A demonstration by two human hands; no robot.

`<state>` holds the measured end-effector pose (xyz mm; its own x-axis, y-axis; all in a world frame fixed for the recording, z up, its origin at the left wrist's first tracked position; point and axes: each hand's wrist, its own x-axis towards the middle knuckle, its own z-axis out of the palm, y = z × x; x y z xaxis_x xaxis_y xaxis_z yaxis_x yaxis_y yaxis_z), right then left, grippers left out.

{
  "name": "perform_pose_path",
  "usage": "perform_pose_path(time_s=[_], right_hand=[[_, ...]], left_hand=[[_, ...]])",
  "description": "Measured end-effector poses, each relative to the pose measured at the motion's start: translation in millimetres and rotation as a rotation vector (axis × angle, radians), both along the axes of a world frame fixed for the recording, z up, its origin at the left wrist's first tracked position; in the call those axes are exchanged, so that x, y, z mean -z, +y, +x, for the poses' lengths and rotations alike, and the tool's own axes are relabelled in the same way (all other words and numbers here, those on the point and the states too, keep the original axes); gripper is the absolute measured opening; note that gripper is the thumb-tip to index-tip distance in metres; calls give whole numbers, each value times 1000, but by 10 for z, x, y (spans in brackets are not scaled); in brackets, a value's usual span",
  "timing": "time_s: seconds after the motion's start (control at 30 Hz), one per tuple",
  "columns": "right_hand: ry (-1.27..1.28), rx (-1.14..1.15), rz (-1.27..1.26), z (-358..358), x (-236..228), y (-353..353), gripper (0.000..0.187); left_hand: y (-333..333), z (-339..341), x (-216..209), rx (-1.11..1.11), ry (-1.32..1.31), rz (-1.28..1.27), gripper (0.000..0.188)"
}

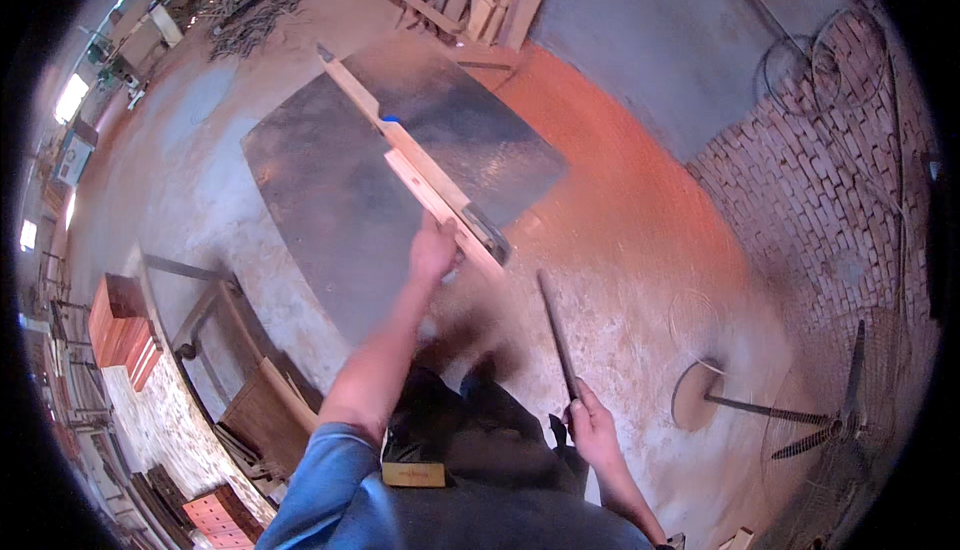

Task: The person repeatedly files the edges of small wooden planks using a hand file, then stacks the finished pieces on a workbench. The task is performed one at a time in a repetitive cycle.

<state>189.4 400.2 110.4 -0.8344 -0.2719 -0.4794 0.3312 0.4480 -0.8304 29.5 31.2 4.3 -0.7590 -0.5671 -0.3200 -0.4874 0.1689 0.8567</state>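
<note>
Holding a pale strip (412,179) in the left hand (434,252), apparently with curled fingers, over the desk (325,215), beside a longer bar (428,158); gripping a dark rod (557,330), near right, in the closed right hand (594,427).

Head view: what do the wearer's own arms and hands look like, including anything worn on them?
The left hand and right hand are bare, with no gloves. On the left arm, a plain blue short sleeve ends near the elbow. The right forearm is also uncovered; its sleeve isn't visible.
</note>
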Motion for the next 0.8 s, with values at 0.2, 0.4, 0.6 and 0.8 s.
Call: perform_pose_path(time_s=[0.2, 0.4, 0.6, 0.8], right_hand=[[94, -230, 196, -233, -93, -135, 45], [77, -288, 238, -477, -75, -319, 43], [110, -342, 320, -603, -103, -486, 43], [121, -365, 387, -815, -102, -913, 43]], left_hand=[[-119, -186, -176, 70, -191, -97, 38], [-109, -196, 6, 33, -137, -181, 36], [-140, -227, -2, 72, -159, -283, 39], [-575, -445, 3, 65, -195, -283, 38]])
